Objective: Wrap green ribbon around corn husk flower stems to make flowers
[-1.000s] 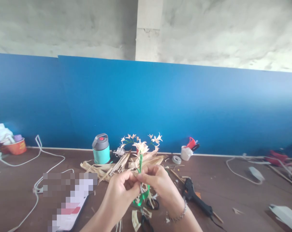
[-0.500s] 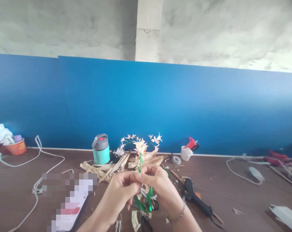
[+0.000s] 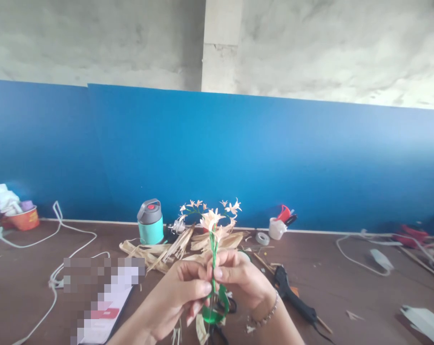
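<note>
A pale artificial flower (image 3: 211,219) on thin green-wrapped stems (image 3: 213,239) stands upright between my two hands. My left hand (image 3: 177,294) pinches the lower stems between thumb and fingers. My right hand (image 3: 240,275) grips them slightly higher, from the right, its fingertips close to the left hand's. A loop of shiny green tape (image 3: 215,317) hangs beneath the fingers; its contact with them is partly hidden. Behind the held flower are small pale blossoms (image 3: 233,207) on thin curved green stems, apart from my hands.
Dry husks (image 3: 181,247) lie behind my hands, near a teal flask (image 3: 151,227). To the right are a tape roll (image 3: 262,238), a cup of tools (image 3: 276,228) and a black glue gun (image 3: 292,297). A white cable (image 3: 76,251) crosses the table at left.
The held flower has turned and shifted slightly right, showing more green stem. My right hand has moved a little right and down, and the green tape loop hangs lower and rounder.
</note>
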`<state>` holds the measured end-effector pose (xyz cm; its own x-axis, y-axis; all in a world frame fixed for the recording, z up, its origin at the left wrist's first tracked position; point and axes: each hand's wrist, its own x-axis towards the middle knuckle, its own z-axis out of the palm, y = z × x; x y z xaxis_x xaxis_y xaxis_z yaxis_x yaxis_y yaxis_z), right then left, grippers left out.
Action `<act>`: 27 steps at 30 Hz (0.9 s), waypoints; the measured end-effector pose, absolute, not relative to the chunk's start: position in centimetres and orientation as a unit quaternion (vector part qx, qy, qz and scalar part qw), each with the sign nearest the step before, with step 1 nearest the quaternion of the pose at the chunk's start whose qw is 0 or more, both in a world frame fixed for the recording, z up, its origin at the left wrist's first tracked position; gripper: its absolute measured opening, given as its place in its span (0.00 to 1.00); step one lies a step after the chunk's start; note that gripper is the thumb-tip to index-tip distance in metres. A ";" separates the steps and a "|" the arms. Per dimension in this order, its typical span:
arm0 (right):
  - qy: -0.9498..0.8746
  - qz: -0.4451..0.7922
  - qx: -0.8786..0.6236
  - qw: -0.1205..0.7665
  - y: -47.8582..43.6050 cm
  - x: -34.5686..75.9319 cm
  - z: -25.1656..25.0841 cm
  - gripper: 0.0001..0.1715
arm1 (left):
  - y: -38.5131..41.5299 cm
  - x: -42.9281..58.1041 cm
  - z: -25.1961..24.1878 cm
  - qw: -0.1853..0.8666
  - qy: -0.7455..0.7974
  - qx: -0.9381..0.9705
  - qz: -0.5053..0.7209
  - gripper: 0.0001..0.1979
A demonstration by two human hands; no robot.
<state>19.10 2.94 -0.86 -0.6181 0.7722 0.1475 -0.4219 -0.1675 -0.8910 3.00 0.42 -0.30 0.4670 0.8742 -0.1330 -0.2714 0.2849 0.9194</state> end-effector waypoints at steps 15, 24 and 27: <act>-0.595 0.499 -0.430 0.461 2.6 18.3 0.1 0.14 | 0.5 3.5 -0.2 0.478 0.473 0.598 0.437 0.09; -0.616 0.473 -0.437 0.454 2.2 18.4 0.4 0.14 | 0.2 3.7 0.3 0.517 0.495 0.556 0.424 0.08; -0.615 0.487 -0.424 0.453 2.3 18.4 0.2 0.16 | 0.3 3.7 0.2 0.531 0.487 0.541 0.433 0.06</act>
